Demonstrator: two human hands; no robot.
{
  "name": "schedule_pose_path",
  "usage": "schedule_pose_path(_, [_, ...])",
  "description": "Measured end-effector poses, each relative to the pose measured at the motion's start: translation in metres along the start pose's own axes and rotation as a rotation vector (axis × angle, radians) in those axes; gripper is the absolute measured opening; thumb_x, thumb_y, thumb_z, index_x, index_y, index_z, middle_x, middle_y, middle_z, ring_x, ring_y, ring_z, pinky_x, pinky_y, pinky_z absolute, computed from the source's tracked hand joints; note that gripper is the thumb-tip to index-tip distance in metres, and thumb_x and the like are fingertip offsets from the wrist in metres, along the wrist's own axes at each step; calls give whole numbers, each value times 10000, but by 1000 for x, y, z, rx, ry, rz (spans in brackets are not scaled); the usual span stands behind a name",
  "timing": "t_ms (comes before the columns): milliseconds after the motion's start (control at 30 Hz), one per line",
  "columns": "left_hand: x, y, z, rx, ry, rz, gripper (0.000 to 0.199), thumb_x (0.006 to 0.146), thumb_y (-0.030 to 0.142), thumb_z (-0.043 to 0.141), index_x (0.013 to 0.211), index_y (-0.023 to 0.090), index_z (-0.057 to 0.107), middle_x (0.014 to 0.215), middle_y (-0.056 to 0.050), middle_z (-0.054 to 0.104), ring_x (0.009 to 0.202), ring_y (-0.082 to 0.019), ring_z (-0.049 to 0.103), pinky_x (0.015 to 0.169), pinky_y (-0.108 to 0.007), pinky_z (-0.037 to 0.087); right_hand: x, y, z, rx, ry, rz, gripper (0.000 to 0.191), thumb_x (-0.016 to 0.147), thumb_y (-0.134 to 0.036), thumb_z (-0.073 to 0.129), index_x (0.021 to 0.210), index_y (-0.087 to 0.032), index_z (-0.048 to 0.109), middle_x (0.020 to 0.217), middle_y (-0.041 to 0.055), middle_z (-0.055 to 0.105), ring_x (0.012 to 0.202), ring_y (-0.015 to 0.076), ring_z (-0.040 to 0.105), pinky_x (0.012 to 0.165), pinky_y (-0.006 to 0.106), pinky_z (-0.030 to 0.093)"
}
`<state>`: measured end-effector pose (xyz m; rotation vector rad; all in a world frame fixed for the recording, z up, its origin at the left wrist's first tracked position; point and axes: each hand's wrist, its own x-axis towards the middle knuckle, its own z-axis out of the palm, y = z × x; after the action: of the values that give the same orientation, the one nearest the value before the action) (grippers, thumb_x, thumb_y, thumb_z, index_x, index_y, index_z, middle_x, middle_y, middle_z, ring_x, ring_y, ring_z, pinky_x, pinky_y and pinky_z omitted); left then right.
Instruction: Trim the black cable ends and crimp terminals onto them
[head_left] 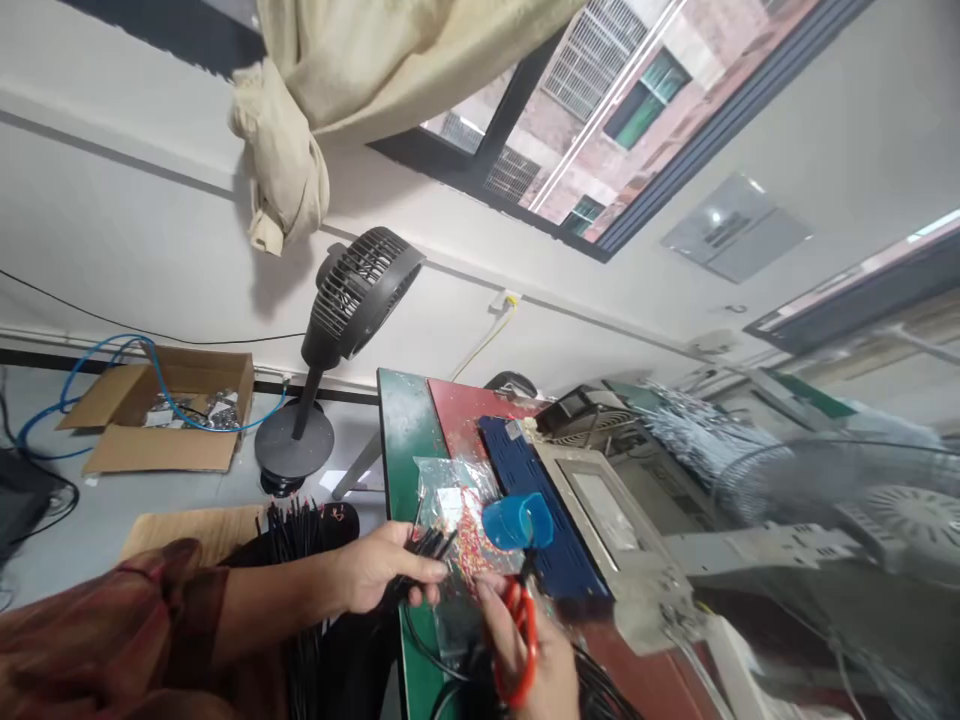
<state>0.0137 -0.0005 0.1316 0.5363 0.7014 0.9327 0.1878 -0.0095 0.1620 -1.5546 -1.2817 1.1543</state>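
My left hand [386, 567] is wrapped round a bunch of black cables [429, 548], their ends poking out past my fingers over the table edge. To its right, my right hand [529, 650] grips the red-orange handles of scissors [523, 640]; the blades are hard to make out. Small red and yellow bits [470, 535] lie scattered on a clear plastic bag [431, 475] between and beyond the hands. A blue cup [517, 522] lies just past them. More black cables [596, 685] are beside my right hand.
A green table [401, 420] has a red mat and a grey machine [600, 500] with a blue panel. Black cables [300, 540] lie by my lap. A fan [360, 290] and an open cardboard box [165, 447] stand on the floor; another fan is at right.
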Motion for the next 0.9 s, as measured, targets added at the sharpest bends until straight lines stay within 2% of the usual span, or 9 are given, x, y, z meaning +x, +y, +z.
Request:
schedule_pose_path(100, [-2, -4, 0, 69, -32, -11, 268, 555, 289, 748, 664, 129, 562, 533, 1, 537, 433, -73, 471, 389, -206, 225, 3, 1, 16, 105, -28, 61, 432, 530, -479, 774, 800, -148, 706, 653, 45, 674, 605, 201, 604, 541, 273, 465])
schedule_pose_path(267, [0, -12, -3, 110, -57, -111, 318, 534, 305, 767, 694, 127, 558, 548, 2, 568, 353, -37, 407, 342, -178, 160, 0, 15, 11, 221, -42, 45, 374, 599, -444, 752, 798, -134, 683, 546, -6, 578, 503, 130, 500, 499, 240, 397])
schedule_pose_path(333, [1, -13, -3, 143, -68, -115, 328, 535, 321, 770, 698, 123, 566, 549, 0, 574, 365, -44, 428, 350, -175, 190, 0, 21, 8, 229, -29, 14, 344, 614, -443, 743, 761, -141, 673, 525, -16, 557, 498, 124, 490, 499, 235, 389])
schedule_pose_path(433, [0, -10, 0, 170, -97, -72, 341, 535, 351, 776, 693, 118, 584, 598, -21, 605, 434, -76, 497, 420, -202, 313, 3, 27, 5, 196, -21, -34, 333, 643, -461, 716, 742, -147, 668, 525, -13, 564, 501, 130, 504, 514, 242, 404])
schedule_pose_path(533, [-1, -4, 4, 174, -165, -43, 316, 568, 390, 761, 669, 127, 619, 623, -36, 615, 508, -116, 531, 497, -257, 369, 5, 29, 4, 125, -129, -39, 339, 646, -469, 710, 722, -140, 682, 577, 26, 617, 566, 174, 572, 583, 282, 454])
schedule_pose_path(633, [-3, -1, 8, 170, -180, -38, 285, 589, 404, 752, 618, 148, 630, 577, -32, 595, 475, -104, 462, 458, -261, 294, 1, 28, 7, 120, -198, -41, 330, 640, -473, 713, 644, -148, 655, 604, 41, 626, 601, 190, 590, 620, 297, 467])
schedule_pose_path(800, [-2, -5, 11, 93, -245, -98, 243, 600, 352, 750, 612, 154, 609, 566, -18, 577, 411, -38, 288, 435, -247, 125, -4, 28, 15, 424, -146, -5, 345, 665, -463, 703, 569, -183, 524, 484, -53, 446, 439, 83, 403, 446, 208, 355])
schedule_pose_path(900, [3, -7, 13, 64, -179, -81, 240, 616, 335, 730, 574, 151, 582, 543, -5, 533, 407, -28, 250, 441, -253, 75, 4, 34, 11, 429, -104, 13, 374, 692, -516, 658, 570, -195, 509, 482, -51, 442, 443, 88, 409, 440, 208, 353])
